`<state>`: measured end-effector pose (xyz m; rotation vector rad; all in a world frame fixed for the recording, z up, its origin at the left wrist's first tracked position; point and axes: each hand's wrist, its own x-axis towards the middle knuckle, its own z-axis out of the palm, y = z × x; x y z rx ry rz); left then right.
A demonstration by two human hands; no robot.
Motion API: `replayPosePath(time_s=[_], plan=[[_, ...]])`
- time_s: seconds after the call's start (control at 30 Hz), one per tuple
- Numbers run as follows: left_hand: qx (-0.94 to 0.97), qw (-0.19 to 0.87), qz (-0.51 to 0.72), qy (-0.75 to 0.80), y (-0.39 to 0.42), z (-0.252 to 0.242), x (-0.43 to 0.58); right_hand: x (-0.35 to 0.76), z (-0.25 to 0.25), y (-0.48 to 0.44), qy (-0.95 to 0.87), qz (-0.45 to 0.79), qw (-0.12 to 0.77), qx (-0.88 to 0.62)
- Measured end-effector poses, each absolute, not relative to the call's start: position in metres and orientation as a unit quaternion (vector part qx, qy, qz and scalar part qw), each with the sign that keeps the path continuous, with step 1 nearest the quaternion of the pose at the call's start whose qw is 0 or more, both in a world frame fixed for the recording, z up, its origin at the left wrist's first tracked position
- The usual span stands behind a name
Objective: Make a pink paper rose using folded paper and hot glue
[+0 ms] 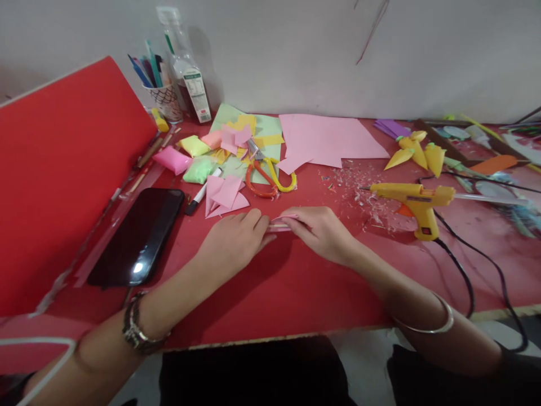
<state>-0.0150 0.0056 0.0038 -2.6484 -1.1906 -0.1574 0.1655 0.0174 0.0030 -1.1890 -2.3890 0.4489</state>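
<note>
Both hands meet at the middle of the red table (270, 293). My left hand (234, 239) and my right hand (319, 230) are closed on a small folded piece of pink paper (281, 223), pressing it flat between the fingertips. Most of the paper is hidden by the fingers. Just behind the left hand lie several folded pink paper triangles (224, 194). A watch sits on my left wrist and a bangle on my right forearm.
A black phone (137, 237) lies left of my hands, beside a large red board (63, 169). Scissors (266, 172), coloured packets, pink sheets (329, 138) and a pen cup (167, 101) sit behind. A yellow glue gun (416, 203) with black cord stands right, near yellow paper cones (418, 152).
</note>
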Motion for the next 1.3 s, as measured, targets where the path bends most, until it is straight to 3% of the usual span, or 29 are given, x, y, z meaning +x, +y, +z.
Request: replayPosePath(time_s=[0.7, 1.3], plan=[[-0.885, -0.015, -0.03, -0.464, 0.011, 0.008, -0.0188, 0.164, 0.0099, 0.0167, -0.872, 0.21, 0.149, -0.417], [-0.878, -0.168, -0.085, -0.44, 0.0132, 0.0118, -0.0236, 0.1653, 0.0035, 0.0194, -0.926, 0.067, 0.158, -0.336]])
